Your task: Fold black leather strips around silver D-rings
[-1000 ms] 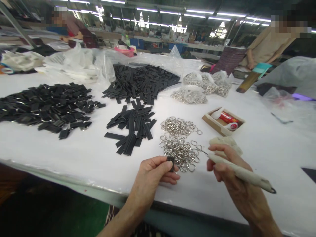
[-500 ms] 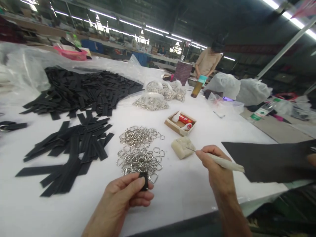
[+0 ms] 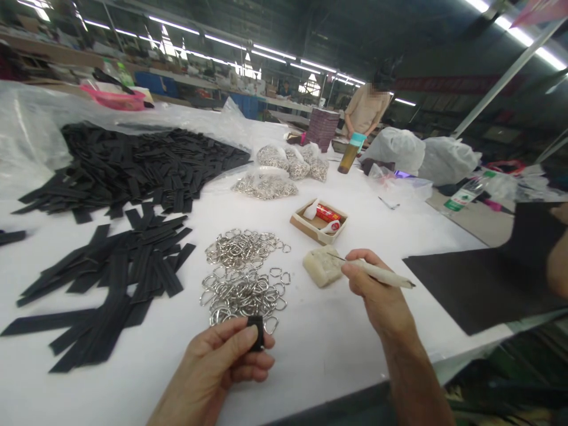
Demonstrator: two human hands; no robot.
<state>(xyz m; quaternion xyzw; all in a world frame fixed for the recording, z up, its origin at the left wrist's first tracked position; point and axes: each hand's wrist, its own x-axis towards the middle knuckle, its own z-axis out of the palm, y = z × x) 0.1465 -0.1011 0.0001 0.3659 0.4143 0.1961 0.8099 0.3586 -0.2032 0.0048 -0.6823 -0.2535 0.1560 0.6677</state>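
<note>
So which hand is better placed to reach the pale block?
Likely right: the right hand holds the stick tool, tip at the pale block; the left hand pinches a black piece.

big heap of black strips point(image 3: 146, 160) on the white worktop point(image 3: 399, 225), bagged rings point(image 3: 288, 163) behind, little box point(image 3: 318, 232) of tubes, amber bottle point(image 3: 348, 155), dark sheet point(image 3: 479, 284) off right

Bright metal rings point(image 3: 242, 278), matt black strips point(image 3: 133, 266), white cloth-like table point(image 3: 337, 349).
My tool point(image 3: 381, 274) has a pale, smooth handle; the lump point(image 3: 322, 266) under its tip looks waxy and rough.
</note>
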